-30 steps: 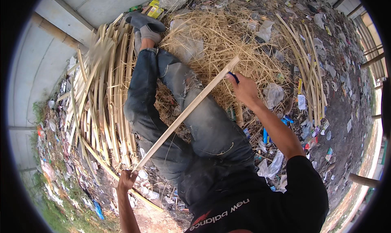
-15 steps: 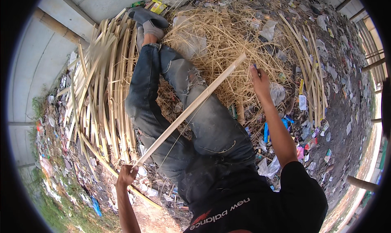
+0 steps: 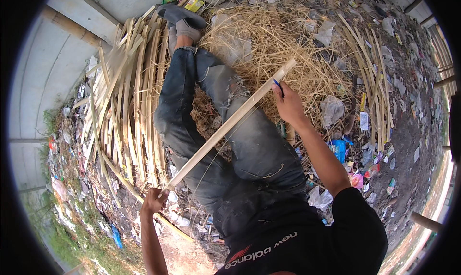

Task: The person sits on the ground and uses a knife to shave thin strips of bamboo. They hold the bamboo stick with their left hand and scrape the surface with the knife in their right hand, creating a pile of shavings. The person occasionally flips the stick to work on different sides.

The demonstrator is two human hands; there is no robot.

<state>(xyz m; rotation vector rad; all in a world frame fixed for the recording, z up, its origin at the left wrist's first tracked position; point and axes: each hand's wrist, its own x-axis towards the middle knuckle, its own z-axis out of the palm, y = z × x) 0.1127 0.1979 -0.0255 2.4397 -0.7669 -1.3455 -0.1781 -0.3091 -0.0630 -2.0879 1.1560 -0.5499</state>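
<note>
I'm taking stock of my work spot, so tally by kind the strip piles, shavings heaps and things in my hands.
Strip piles: 2 (left pile, right pile)
Heap of pale shavings: 1
Long pale strip, in your left hand: 1
Small blue object, in your right hand: 1
Total: 5

Bright daylight | right rim washed-out | upper-left smudge | edges bowed

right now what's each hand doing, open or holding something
Left hand: closed, holding the pale strip by its near end.
Right hand: closed on a small blue object.
</note>
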